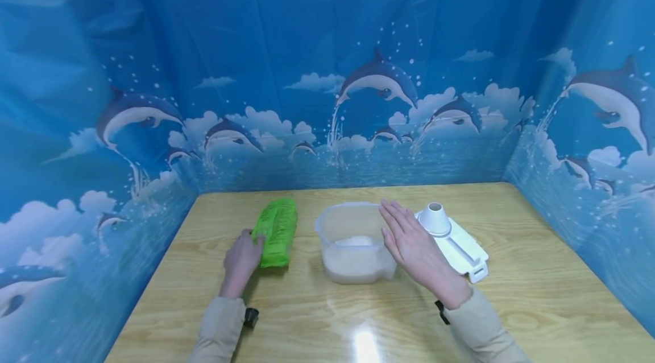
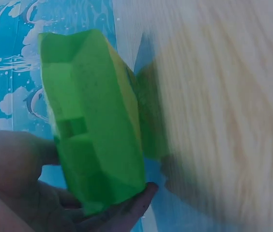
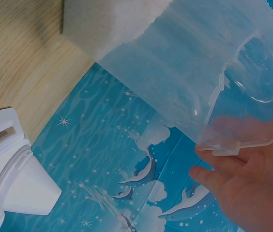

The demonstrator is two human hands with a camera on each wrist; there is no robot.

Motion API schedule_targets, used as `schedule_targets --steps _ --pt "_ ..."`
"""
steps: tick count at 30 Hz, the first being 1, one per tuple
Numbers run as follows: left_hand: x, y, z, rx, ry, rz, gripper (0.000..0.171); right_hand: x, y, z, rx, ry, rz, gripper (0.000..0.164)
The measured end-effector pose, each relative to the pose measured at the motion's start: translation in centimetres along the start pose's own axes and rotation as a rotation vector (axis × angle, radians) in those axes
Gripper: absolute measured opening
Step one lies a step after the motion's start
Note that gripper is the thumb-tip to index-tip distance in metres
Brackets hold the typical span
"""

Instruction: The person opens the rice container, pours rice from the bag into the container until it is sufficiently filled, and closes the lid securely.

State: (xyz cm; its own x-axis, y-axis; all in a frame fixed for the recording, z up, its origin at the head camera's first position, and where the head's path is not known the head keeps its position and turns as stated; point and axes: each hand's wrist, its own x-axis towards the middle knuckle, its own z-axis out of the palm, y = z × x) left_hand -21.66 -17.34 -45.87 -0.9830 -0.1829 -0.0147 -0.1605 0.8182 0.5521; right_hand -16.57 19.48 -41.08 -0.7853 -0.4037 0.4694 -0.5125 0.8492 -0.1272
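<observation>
My left hand grips a bright green packet by its near left side. In the left wrist view the thumb lies along one side of the green packet and the fingers run under its end. A translucent plastic container stands right of the packet, with white grainy contents in its lower part. My right hand is at the container's right rim, fingers straight and together. In the right wrist view the fingers show through the container's clear wall, close to the rim.
A white lid with a cone-shaped spout lies on the wooden table, right of the container and partly behind the right hand. Blue dolphin-print curtains close off the table's back and sides.
</observation>
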Motion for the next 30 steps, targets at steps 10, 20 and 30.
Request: schedule_targets --steps 10,20,30 --pt "-0.5 0.2 -0.7 0.083 -0.008 0.022 0.062 0.0 -0.1 0.1 -0.002 0.012 -0.002 0.050" --pt "-0.5 0.8 -1.2 0.003 0.131 0.075 0.060 0.0 -0.2 -0.2 -0.004 -0.006 -0.005 0.050" --pt "-1.7 3.9 -1.8 -0.100 0.214 0.237 0.054 0.0 -0.1 0.0 -0.010 0.027 -0.020 0.050"
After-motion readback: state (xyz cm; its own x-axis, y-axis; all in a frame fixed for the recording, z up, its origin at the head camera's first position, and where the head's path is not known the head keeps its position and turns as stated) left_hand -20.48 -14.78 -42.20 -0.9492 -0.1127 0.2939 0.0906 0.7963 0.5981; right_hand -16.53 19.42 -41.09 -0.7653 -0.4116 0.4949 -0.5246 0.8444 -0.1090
